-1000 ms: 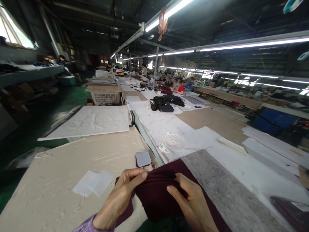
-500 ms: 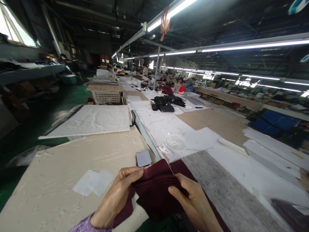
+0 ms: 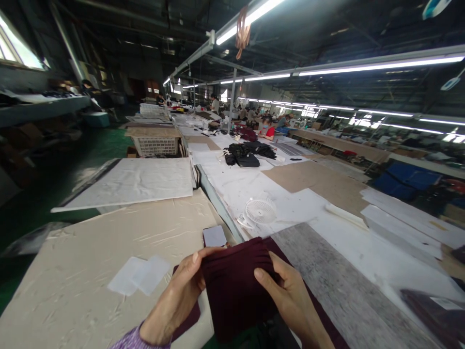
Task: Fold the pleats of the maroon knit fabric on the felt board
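- The left hand (image 3: 178, 300) was closed on the left edge of a stack of maroon fabric pieces (image 3: 236, 281), thumb on top and fingers beneath.
- The right hand (image 3: 290, 300) gripped the right side of the same stack, thumb pressed across the upper layer.
- The stack was held just above the near edge of the cutting table (image 3: 90, 271), partly over a grey board (image 3: 345, 291).
- Progress, as judged: the pieces appeared gathered with top edges roughly aligned; the layered edges were visible at the upper rim. The stack had not been set down, and squaring of the lower portion could not be confirmed, as it ran out of view.
- A small grey card (image 3: 214, 236) lay just beyond the stack; two pale paper slips (image 3: 140, 275) lay to the left, apart from it.
- A white desk fan (image 3: 259, 212) lay further up the table, well apart.
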